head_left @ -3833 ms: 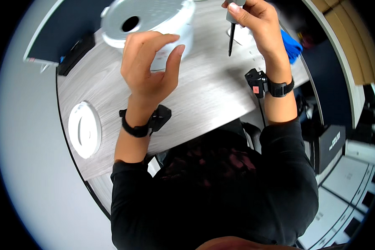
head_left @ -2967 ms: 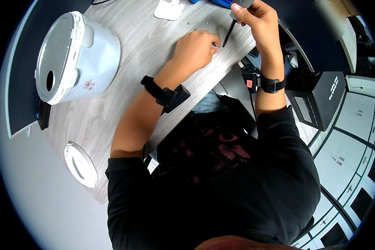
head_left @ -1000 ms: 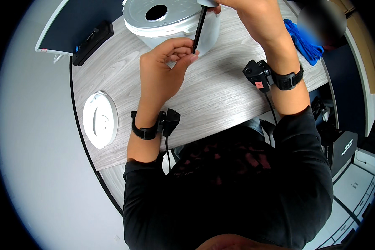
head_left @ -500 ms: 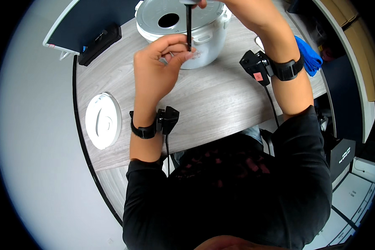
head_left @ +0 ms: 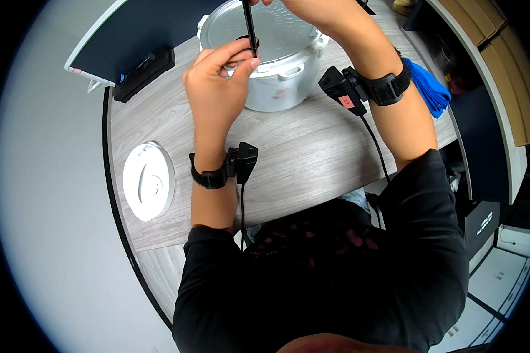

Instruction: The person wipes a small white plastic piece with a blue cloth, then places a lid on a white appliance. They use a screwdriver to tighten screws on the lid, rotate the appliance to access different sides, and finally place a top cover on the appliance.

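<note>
**Both hands on a black screwdriver over the white cooker**

Head view: My left hand (head_left: 218, 88) is up at the near edge of the white cooker (head_left: 271, 65), thumb and fingertips pinched around the lower shaft of a thin black screwdriver (head_left: 250, 26). The tool stands nearly upright, its tip at the dark round opening in the middle of the cooker's ribbed top. My right hand (head_left: 303, 6) is mostly cut off by the upper rim of the picture; what shows of it is closed around the top of the screwdriver, though I cannot see the fingers well enough to say how.

The cooker sits on the grey wood-grain surface (head_left: 300, 153), toward its far side, with a side handle facing me. Each wrist carries a black band with a small black box on it: the left one (head_left: 241, 163) hangs just above the surface with a cable running back toward my body, the right one (head_left: 343, 89) sits just beside the cooker with its own cable trailing down.

To my left, well apart from the cooker, a round white lid (head_left: 148, 180) lies flat near the curved edge of the surface. A black bar-shaped device (head_left: 144, 73) rests at the far left, touching a dark blue board (head_left: 141, 32). A blue cloth (head_left: 427, 88) lies beyond my right forearm at the right edge.
</note>
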A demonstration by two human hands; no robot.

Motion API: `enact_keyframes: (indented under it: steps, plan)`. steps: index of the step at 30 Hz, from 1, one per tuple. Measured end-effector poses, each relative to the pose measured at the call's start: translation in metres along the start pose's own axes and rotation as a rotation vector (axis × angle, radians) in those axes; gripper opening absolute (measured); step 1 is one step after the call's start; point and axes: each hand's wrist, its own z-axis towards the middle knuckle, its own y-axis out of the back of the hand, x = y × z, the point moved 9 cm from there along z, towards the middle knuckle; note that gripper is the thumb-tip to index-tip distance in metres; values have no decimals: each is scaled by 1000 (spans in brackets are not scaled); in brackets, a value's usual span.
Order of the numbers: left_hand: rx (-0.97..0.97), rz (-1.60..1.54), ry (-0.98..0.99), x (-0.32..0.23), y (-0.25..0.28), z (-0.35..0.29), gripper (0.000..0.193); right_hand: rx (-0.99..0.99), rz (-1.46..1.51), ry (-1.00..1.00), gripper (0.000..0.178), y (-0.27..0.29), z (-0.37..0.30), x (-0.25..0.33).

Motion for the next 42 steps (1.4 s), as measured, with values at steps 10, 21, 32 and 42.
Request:
enact_keyframes:
  steps: [10,21,32,42]
  plan:
    - [-18,-70,-5,4,0,2,25,-9,4,3,25,-1,-2,-2]
    - [-20,-124,16,5,3,4,19,-31,-150,-69,27,-3,-4,5]
    - [-79,-110,-16,6,-4,3,14,5,142,52,32,-11,-2,-2]
    - [45,-76,-80,0,-9,3,15,20,19,28,32,-10,-7,3]
